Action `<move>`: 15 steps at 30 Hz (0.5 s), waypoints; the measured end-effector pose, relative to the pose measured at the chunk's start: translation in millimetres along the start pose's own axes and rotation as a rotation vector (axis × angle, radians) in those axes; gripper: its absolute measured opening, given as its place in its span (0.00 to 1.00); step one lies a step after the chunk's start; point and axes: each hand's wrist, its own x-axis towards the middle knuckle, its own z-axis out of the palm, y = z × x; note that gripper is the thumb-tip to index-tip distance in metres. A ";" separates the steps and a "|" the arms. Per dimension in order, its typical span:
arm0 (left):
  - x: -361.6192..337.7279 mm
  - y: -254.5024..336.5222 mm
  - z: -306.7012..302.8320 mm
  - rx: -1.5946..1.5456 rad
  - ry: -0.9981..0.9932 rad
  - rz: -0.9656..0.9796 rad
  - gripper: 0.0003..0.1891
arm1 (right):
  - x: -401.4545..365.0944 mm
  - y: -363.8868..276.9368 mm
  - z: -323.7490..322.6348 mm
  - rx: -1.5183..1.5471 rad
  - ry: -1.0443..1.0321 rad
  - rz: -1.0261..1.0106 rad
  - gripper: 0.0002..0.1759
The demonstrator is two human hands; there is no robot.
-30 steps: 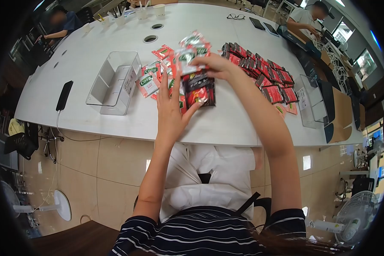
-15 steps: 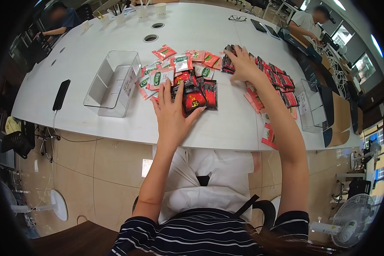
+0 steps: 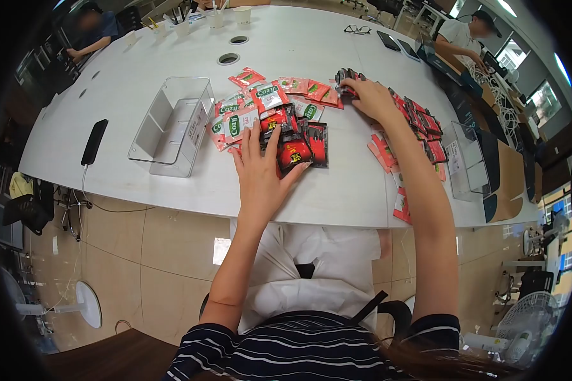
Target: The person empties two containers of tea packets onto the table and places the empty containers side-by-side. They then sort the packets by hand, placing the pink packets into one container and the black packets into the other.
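Head view: gathering seems in hand. The left hand, fingers apart, rests on black-and-red sachets beside Cozy sachets on the surface; the right hand bends over dark packets, finger closure unclear; lifting calls for a pinch.

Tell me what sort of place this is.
Probably a shared office or workroom: there is a large white table with round cable holes in its top, a black chair beside it and a white fan on the right.
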 end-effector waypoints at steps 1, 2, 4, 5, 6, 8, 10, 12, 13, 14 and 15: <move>-0.3 -1.0 1.4 -0.005 0.000 0.000 0.42 | -6.1 -0.1 -11.3 0.023 -0.004 0.008 0.32; -0.9 -1.5 1.8 -0.011 0.000 -0.002 0.42 | -11.8 -1.7 -21.6 0.046 -0.008 0.014 0.30; -0.8 -1.3 0.8 -0.017 0.001 0.005 0.42 | -19.4 -4.2 -35.7 0.154 0.017 0.034 0.28; -0.9 -1.2 0.8 -0.022 0.002 0.007 0.41 | -21.2 -4.3 -40.8 0.205 0.029 0.042 0.27; -0.8 -0.9 0.5 -0.027 -0.001 0.005 0.41 | -20.7 -1.9 -44.8 0.264 0.051 0.040 0.27; -0.8 -0.3 -0.3 -0.035 -0.007 0.002 0.41 | -14.6 4.5 -50.5 0.384 0.093 0.037 0.27; -1.4 -0.8 0.0 -0.041 -0.002 0.007 0.41 | -1.0 9.6 -50.9 0.617 0.251 -0.119 0.28; -1.0 -1.8 0.7 -0.040 0.003 0.012 0.41 | 6.1 4.9 -58.7 0.886 0.310 -0.229 0.29; -1.3 -2.1 1.0 -0.038 0.005 0.013 0.41 | 9.8 -4.4 -60.6 0.974 0.304 -0.183 0.29; -1.3 -2.0 1.4 -0.036 0.008 0.016 0.41 | 14.0 -14.9 -61.6 1.061 0.299 -0.136 0.29; -1.2 -1.5 1.3 -0.035 0.006 0.015 0.41 | 17.5 -23.5 -61.4 1.150 0.295 -0.086 0.29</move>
